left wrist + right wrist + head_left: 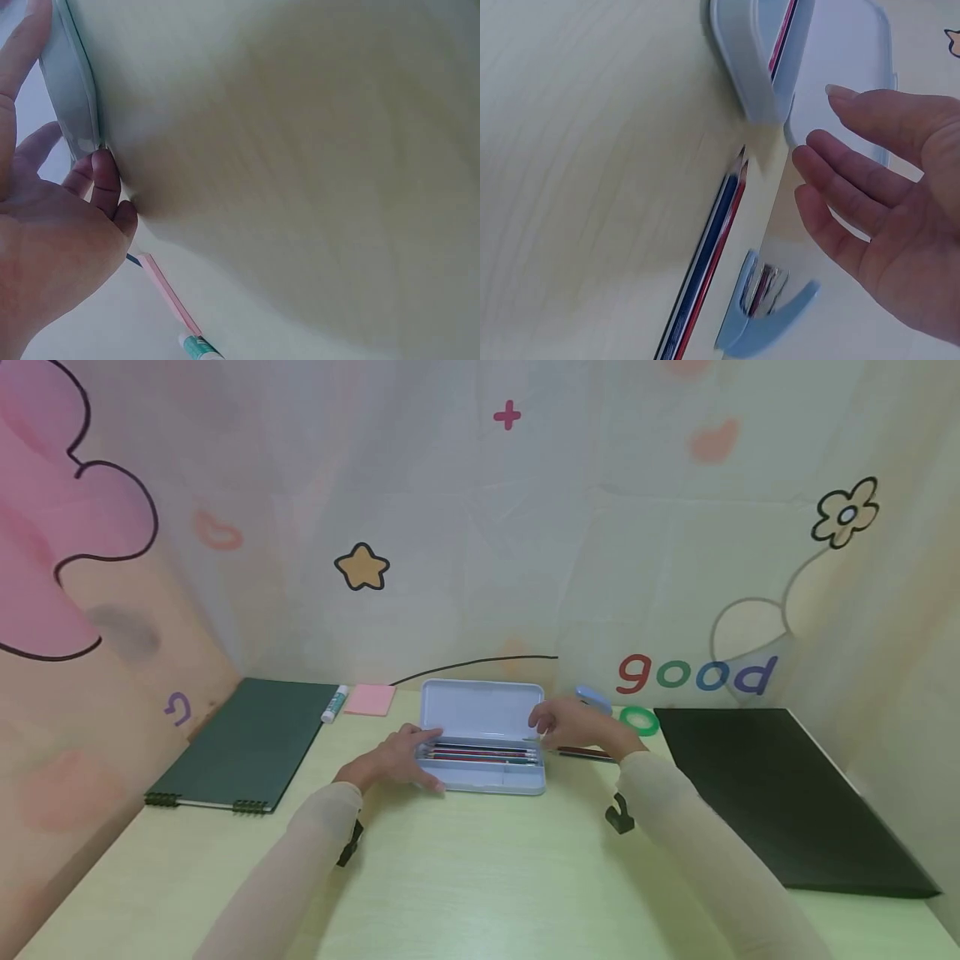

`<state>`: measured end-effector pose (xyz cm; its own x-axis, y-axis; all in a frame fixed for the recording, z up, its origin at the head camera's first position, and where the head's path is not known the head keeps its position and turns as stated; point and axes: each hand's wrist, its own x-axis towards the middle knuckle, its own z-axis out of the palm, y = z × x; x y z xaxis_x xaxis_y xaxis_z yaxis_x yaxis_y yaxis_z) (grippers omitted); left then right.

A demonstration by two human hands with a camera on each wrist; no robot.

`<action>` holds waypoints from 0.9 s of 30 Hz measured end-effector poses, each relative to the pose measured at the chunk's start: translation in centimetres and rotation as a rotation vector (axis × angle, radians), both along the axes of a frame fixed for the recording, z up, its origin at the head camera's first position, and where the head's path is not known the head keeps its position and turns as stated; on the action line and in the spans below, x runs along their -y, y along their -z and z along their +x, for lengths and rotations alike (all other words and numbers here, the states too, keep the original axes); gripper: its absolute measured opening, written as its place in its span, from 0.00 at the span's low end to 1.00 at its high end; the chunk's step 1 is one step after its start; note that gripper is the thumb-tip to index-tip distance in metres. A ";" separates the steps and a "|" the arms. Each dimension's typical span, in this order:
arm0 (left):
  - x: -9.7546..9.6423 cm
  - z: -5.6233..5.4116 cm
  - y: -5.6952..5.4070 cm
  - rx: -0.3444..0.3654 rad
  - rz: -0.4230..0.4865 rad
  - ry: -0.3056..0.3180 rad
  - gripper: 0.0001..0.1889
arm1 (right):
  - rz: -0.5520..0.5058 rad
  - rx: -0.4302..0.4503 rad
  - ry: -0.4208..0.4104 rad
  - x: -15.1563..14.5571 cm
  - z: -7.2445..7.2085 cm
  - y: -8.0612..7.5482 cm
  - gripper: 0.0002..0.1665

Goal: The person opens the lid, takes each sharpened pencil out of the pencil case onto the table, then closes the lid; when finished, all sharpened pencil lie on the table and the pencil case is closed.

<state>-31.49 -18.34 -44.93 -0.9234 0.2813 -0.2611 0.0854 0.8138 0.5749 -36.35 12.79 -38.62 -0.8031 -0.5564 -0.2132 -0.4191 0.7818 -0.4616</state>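
Observation:
A light blue pencil case (480, 778) lies on the table with its lid (480, 710) raised and several pencils (480, 753) inside. Across its left end my left hand (393, 758) holds it, thumb at the front edge and index finger reaching to the hinge side. The left wrist view shows the other fingers (105, 180) against the case's end wall. My right hand (573, 725) is over the right end, by the lid, fingers loosely bent with nothing between them. Beside that end, a dark blue pencil (705, 255) and a red pencil (721, 244) lie side by side.
A light blue stapler (769, 322) and a green tape roll (640, 732) sit behind the right hand. Pink sticky notes (369, 700), a glue stick (334, 704) and a dark green spiral notebook (247, 743) are left. A large black folder (780, 802) lies right.

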 end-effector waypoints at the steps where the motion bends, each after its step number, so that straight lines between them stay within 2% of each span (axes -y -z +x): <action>1: 0.0 0.0 0.0 0.001 0.001 -0.001 0.54 | -0.015 0.010 -0.004 0.4 0.1 0.0 0.19; 7: 0.2 0.1 0.0 -0.016 -0.004 0.007 0.55 | -0.105 0.071 -0.027 2.9 0.2 0.5 0.23; 11: 0.1 -0.1 0.0 -0.010 -0.003 0.004 0.54 | -0.118 0.091 -0.052 4.1 0.3 0.6 0.25; 16: 0.0 -0.4 0.1 0.001 -0.008 -0.001 0.54 | -0.079 0.053 -0.069 5.1 0.5 0.7 0.24; 20: 0.0 -0.5 0.1 -0.002 -0.009 0.003 0.54 | -0.026 0.058 -0.060 5.8 0.8 0.8 0.22; 27: 0.0 -0.4 0.0 0.009 -0.005 0.002 0.54 | 0.042 0.035 -0.109 6.3 1.2 0.9 0.21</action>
